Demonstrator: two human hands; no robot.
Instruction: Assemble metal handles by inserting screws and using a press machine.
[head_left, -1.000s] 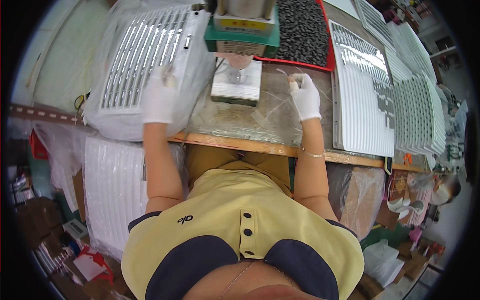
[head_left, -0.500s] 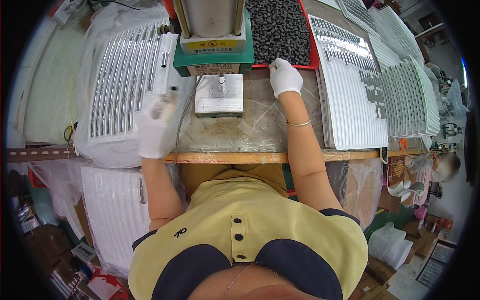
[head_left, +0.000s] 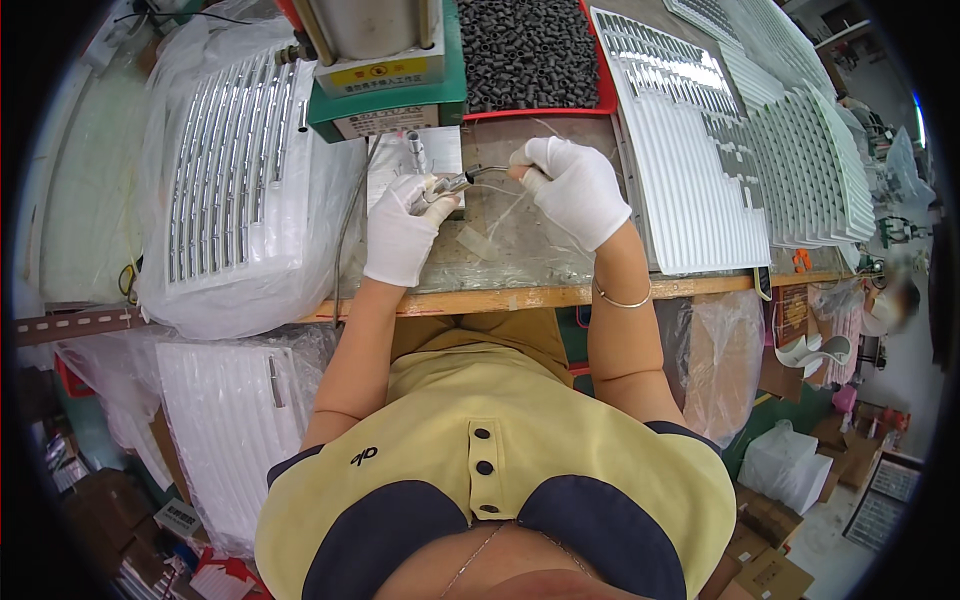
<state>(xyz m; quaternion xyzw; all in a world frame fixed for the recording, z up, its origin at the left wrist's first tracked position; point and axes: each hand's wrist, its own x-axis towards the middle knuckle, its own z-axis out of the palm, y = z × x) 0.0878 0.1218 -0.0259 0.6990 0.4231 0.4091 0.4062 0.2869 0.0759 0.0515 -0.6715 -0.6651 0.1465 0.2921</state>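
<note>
My left hand [head_left: 398,238], in a white glove, pinches a short shiny metal tube [head_left: 452,184] with a dark end, in front of the press plate. Facing it, my gloved right hand [head_left: 580,192] is closed on a thin, bent metal rod [head_left: 492,168]. The rod's tip meets the tube's dark end; whether it goes inside is too small to tell. Just behind my left hand is the press's metal base plate [head_left: 385,170], with an upright metal post [head_left: 415,152] on it. The green press head [head_left: 385,110] hangs above.
A red tray [head_left: 545,113] full of small black sleeves [head_left: 530,55] stands behind my hands. To the left, a plastic-wrapped rack [head_left: 285,240] holds rows of shiny tubes. White ridged trays [head_left: 690,200] lie at the right. The bench's wooden edge [head_left: 500,300] runs in front of me.
My left hand has come right, from beside the rack of tubes to the front of the press. My right hand has left the black sleeves and now grips a thin rod. The view has shifted slightly.
</note>
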